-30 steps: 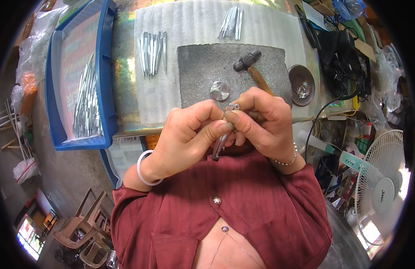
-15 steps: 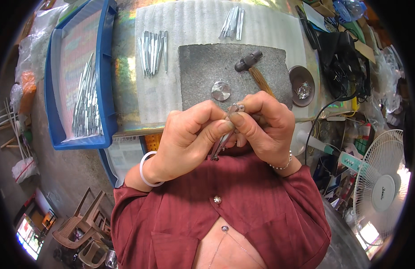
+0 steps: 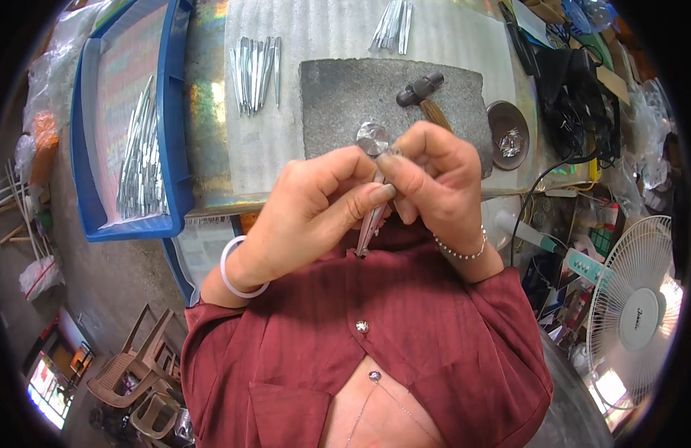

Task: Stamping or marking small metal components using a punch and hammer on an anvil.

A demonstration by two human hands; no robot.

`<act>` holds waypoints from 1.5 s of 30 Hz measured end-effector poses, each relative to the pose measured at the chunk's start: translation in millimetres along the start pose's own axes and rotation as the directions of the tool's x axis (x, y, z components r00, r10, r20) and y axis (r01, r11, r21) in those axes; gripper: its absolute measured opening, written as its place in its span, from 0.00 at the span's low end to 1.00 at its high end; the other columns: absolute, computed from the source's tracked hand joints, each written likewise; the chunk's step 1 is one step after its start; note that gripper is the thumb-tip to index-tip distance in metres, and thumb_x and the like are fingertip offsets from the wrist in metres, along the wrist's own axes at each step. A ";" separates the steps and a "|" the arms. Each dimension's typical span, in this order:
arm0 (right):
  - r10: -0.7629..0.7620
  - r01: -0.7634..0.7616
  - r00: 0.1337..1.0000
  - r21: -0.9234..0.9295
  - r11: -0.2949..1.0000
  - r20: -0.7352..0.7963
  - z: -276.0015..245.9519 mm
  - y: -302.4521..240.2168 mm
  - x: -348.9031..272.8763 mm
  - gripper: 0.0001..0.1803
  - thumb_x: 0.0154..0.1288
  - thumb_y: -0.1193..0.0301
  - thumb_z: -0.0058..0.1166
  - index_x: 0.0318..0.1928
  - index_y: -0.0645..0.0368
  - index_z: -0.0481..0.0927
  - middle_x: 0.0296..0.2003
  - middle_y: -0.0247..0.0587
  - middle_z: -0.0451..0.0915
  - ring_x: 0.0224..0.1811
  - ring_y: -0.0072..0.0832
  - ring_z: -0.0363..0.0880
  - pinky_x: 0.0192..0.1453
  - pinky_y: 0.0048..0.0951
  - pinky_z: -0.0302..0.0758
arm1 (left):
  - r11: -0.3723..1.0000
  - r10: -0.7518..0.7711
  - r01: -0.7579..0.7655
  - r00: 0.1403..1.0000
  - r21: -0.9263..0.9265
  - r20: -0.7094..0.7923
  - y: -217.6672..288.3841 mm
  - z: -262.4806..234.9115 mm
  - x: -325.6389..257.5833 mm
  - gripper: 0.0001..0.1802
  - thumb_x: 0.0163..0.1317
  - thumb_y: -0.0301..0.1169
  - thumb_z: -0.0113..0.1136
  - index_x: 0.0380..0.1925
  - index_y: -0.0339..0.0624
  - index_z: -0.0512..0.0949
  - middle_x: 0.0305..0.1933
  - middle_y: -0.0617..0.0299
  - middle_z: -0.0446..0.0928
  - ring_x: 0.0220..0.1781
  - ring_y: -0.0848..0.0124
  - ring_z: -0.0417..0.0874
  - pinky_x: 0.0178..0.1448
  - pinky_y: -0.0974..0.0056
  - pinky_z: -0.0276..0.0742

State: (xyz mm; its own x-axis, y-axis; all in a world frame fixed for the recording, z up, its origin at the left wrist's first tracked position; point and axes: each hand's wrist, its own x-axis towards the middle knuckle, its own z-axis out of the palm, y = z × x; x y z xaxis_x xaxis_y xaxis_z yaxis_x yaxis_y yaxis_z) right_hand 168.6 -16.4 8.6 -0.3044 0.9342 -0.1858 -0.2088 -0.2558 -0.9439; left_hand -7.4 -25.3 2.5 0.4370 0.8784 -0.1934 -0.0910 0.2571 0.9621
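Observation:
Both my hands are raised close to my shirt, over the table's front edge. Between them is a slim, silvery pair of what look like tweezers (image 3: pixel 372 222), its two narrow legs pointing down toward me. My left hand (image 3: pixel 316 209) is closed, pinching the piece with thumb and forefinger. My right hand (image 3: pixel 433 175) pinches its upper end, where the fingertips hide any small part. Just beyond the fingertips, a round shiny metal block (image 3: pixel 371 137) sits on a dark grey stone slab (image 3: pixel 334 97). A hammer (image 3: pixel 421 89) with a wooden handle lies on the slab, partly behind my right hand.
A brown bowl (image 3: pixel 521 119) of small metal pieces stands right of the slab. Bundles of metal strips (image 3: pixel 254 75) and more strips (image 3: pixel 392 28) lie on white foam (image 3: pixel 278 160). A blue tray (image 3: pixel 180 142) holds many more at left. A fan (image 3: pixel 635 317) stands right.
The view has shifted slightly, so the table things sit higher. My hands stay pinched on the tweezers, whose legs now point more steeply toward me, and my right fingers have shifted at the top end.

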 end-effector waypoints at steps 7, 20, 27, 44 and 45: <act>0.172 -0.173 0.985 0.205 0.963 0.022 -6.8 6.7 18.7 0.10 0.64 0.72 0.56 0.27 0.60 0.73 0.19 0.31 0.75 0.12 0.11 0.65 0.14 0.13 0.59 | 0.971 -0.166 0.178 0.983 -0.158 0.083 7.2 -8.9 3.3 0.09 0.64 0.29 0.59 0.33 0.34 0.71 0.22 0.65 0.75 0.23 0.82 0.76 0.24 0.76 0.72; 0.182 -0.157 0.982 0.310 0.938 -0.054 -6.4 16.3 17.9 0.09 0.64 0.72 0.55 0.27 0.59 0.74 0.18 0.31 0.74 0.11 0.11 0.63 0.14 0.12 0.58 | 0.903 -0.342 0.385 0.913 -0.191 0.222 24.0 -11.6 15.5 0.10 0.65 0.31 0.57 0.37 0.35 0.71 0.25 0.64 0.77 0.20 0.79 0.79 0.20 0.78 0.72; 0.088 -0.045 0.986 0.284 0.958 -0.142 -6.3 10.3 6.6 0.08 0.64 0.72 0.55 0.28 0.60 0.73 0.18 0.31 0.73 0.11 0.10 0.63 0.13 0.13 0.60 | 0.923 -0.332 0.374 0.893 -0.091 0.303 26.8 -8.0 22.8 0.10 0.67 0.32 0.55 0.38 0.34 0.70 0.30 0.61 0.78 0.22 0.78 0.80 0.22 0.77 0.76; 0.155 -0.099 0.979 0.356 0.929 -0.131 -25.1 15.1 15.1 0.08 0.65 0.71 0.54 0.29 0.60 0.73 0.20 0.31 0.74 0.13 0.10 0.63 0.15 0.12 0.59 | 0.863 -0.379 0.452 0.875 -0.226 0.302 25.7 1.7 43.7 0.12 0.66 0.32 0.56 0.35 0.32 0.70 0.27 0.58 0.80 0.21 0.74 0.82 0.21 0.74 0.78; 0.141 -0.091 0.982 0.335 0.938 -0.127 -25.5 12.3 15.9 0.08 0.65 0.71 0.54 0.30 0.60 0.73 0.20 0.31 0.74 0.14 0.10 0.64 0.16 0.12 0.60 | 0.892 -0.338 0.404 0.894 -0.204 0.294 20.5 0.4 42.7 0.10 0.65 0.30 0.57 0.36 0.32 0.70 0.27 0.59 0.79 0.22 0.75 0.82 0.23 0.74 0.77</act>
State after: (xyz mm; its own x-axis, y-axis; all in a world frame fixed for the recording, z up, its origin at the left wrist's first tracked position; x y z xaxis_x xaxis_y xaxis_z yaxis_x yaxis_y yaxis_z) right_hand 184.9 1.7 -13.0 -0.2100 0.9128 -0.3503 -0.4792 -0.4084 -0.7769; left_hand 9.7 17.4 14.0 0.6849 0.5797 -0.4414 -0.0870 0.6665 0.7404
